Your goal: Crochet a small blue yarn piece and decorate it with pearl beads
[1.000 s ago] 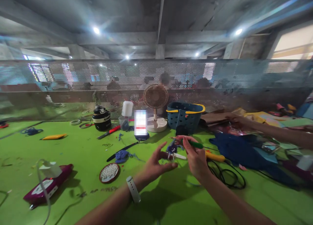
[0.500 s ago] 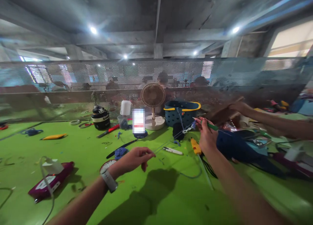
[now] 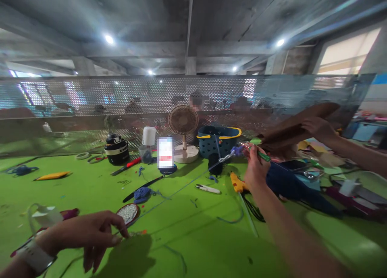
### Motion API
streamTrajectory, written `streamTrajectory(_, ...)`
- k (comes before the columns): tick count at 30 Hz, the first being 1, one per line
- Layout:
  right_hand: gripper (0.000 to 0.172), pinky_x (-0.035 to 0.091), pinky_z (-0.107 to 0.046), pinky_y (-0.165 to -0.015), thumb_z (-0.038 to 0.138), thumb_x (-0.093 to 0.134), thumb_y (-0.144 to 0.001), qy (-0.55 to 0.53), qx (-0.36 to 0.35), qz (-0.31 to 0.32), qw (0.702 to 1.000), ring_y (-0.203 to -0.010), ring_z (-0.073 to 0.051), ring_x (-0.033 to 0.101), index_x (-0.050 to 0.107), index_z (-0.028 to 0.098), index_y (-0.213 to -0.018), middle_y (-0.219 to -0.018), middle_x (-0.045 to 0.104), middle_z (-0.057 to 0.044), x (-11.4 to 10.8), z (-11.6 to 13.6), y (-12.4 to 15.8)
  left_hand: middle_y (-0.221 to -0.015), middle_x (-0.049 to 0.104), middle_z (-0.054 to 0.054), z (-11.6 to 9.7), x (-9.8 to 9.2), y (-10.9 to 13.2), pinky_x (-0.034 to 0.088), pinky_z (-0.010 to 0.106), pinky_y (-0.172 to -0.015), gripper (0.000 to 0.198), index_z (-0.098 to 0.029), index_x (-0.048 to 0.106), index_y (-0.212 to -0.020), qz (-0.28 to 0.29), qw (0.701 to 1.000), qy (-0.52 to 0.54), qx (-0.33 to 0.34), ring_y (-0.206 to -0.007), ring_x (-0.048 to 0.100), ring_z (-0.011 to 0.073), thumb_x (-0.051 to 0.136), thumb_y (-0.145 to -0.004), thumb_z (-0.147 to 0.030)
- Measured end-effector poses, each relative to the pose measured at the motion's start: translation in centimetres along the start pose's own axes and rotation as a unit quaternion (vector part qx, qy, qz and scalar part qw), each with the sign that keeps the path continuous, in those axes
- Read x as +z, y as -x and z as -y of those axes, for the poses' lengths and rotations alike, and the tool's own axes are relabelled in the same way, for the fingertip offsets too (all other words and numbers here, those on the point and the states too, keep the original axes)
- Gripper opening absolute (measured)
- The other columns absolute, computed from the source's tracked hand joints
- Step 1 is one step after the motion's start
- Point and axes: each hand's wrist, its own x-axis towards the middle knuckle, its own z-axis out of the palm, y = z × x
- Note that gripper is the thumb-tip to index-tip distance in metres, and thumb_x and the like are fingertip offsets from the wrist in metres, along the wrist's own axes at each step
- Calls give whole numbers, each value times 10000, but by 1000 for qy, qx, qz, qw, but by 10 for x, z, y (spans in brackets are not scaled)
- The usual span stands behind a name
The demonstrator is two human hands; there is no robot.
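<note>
My right hand (image 3: 255,169) is raised over the green table, closed on a green-handled crochet hook (image 3: 260,155) with a small blue beaded piece (image 3: 232,153) at its tip. A thin blue yarn (image 3: 181,186) runs taut from that piece down and left to my left hand (image 3: 87,235). The left hand sits low near the table's front left, fingers pinched on the yarn beside a round dish of white beads (image 3: 128,213). A white band is on my left wrist.
A blue basket (image 3: 219,141), small fan (image 3: 183,126), phone (image 3: 165,153), black jar (image 3: 116,149), white snips (image 3: 208,188), yellow glue gun (image 3: 237,182) and blue yarn clump (image 3: 141,194) lie on the table. Another person's hand (image 3: 317,128) lifts brown card at right. A mesh screen backs the table.
My left hand has drawn down and left, pulling the yarn out long. My right hand rose toward the basket with the hook. The other person's hand lifted the brown card.
</note>
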Motion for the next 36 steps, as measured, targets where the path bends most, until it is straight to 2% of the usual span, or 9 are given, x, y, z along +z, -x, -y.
streamTrajectory(3,282,533,-328,-777,435,688,-764,-2,1,-4,1000,-769,-160,690,702,176,-874,-849,738,-18,-3,-2,-4,-517,682,-94,-34,16,1,490,213,-480,212,-233,669,-928,35,998,-57,3,-457,648,123,579,-807,-382)
streamTrajectory(6,275,532,-339,-759,430,682,-779,-8,14,23,1000,-717,-155,692,704,180,-891,-834,744,-19,-1,-2,1,-621,711,-62,-71,35,-10,537,252,-534,239,-276,710,-923,-71,988,-87,106,-590,680,169,677,-701,-359)
streamTrajectory(9,234,530,-339,-765,401,704,-775,-16,21,62,998,-723,-158,698,706,196,-887,-839,746,-10,5,4,13,-874,759,40,-102,54,-35,558,394,-775,265,-261,735,-867,-180,958,-121,189,-859,692,268,754,-622,-363)
streamTrajectory(11,210,527,-339,-778,384,705,-783,-19,24,86,996,-766,-169,703,708,197,-877,-842,747,-13,9,10,22,-1003,743,72,-121,68,-56,493,487,-916,302,-254,731,-891,-206,945,-119,224,-981,659,310,760,-622,-390)
streamTrajectory(17,182,521,-349,-819,370,664,-836,-6,42,140,989,-828,-180,703,704,203,-898,-902,761,-28,12,24,42,-1264,608,151,-165,121,-125,412,514,-1015,472,-203,603,-1168,-190,917,91,339,-1186,551,315,676,-763,-433)
streamTrajectory(21,201,524,-385,-838,380,659,-840,24,67,177,982,-843,-214,709,703,202,-922,-916,766,-42,11,28,50,-1321,544,141,-177,152,-154,384,453,-1052,506,-193,473,-1318,-206,856,196,431,-1252,491,272,547,-886,-444)
streamTrajectory(25,189,523,-385,-846,385,668,-830,42,76,190,978,-830,-213,706,703,213,-900,-867,763,-24,13,29,56,-1384,492,110,-178,171,-165,371,431,-1063,507,-242,382,-1398,-197,835,246,450,-1313,427,255,418,-951,-478)
streamTrajectory(32,200,528,-382,-835,416,679,-811,40,100,205,973,-806,-206,703,707,232,-883,-857,752,-22,17,33,62,-1435,456,78,-175,171,-179,305,426,-1108,559,-304,301,-1451,-167,814,285,479,-1340,400,240,364,-950,-543)
streamTrajectory(36,195,522,-376,-824,412,669,-824,38,107,206,972,-826,-208,699,702,233,-895,-880,752,-29,15,29,62,-1439,440,76,-173,172,-183,369,433,-1047,589,-327,252,-1471,-138,811,299,484,-1288,448,255,357,-942,-562)
